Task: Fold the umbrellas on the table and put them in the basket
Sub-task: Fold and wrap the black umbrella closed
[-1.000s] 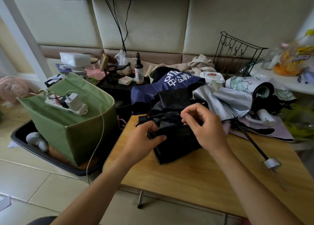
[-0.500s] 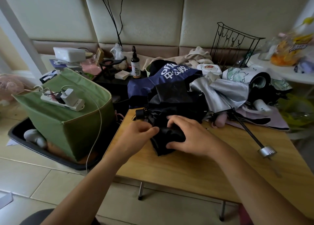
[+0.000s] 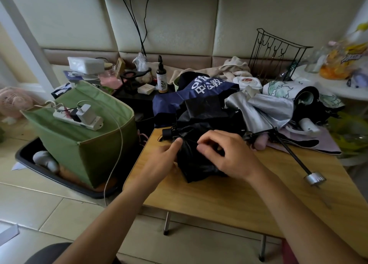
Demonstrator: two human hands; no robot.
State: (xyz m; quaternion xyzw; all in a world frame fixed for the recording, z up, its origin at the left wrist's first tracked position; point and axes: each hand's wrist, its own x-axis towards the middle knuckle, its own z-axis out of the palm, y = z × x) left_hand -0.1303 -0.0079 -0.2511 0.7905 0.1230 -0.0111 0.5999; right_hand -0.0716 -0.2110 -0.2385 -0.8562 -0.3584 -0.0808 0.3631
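Note:
A black umbrella (image 3: 199, 164) lies half bundled at the left end of the wooden table (image 3: 229, 200). My left hand (image 3: 161, 160) grips its fabric from the left side, thumb on top. My right hand (image 3: 227, 154) pinches a fold of the same black cloth with curled fingers. Behind it lie a navy umbrella (image 3: 187, 98) with white lettering, a silver umbrella (image 3: 264, 108) whose black shaft ends in a silver handle (image 3: 314, 179), and a patterned white umbrella (image 3: 288, 89). The green fabric basket (image 3: 83, 144) stands on the floor to the left of the table.
A white power strip (image 3: 79, 117) with a charger and cable lies across the basket's top. The basket sits in a black tray (image 3: 59, 179). A brown bottle (image 3: 161, 80), boxes and a wire rack (image 3: 272, 52) crowd the back. A pink fan (image 3: 14, 102) is at far left.
My right hand went down onto the black umbrella, then lifted slightly and now pinches a fold. My left hand stayed on the umbrella's left side. The view shifted a little.

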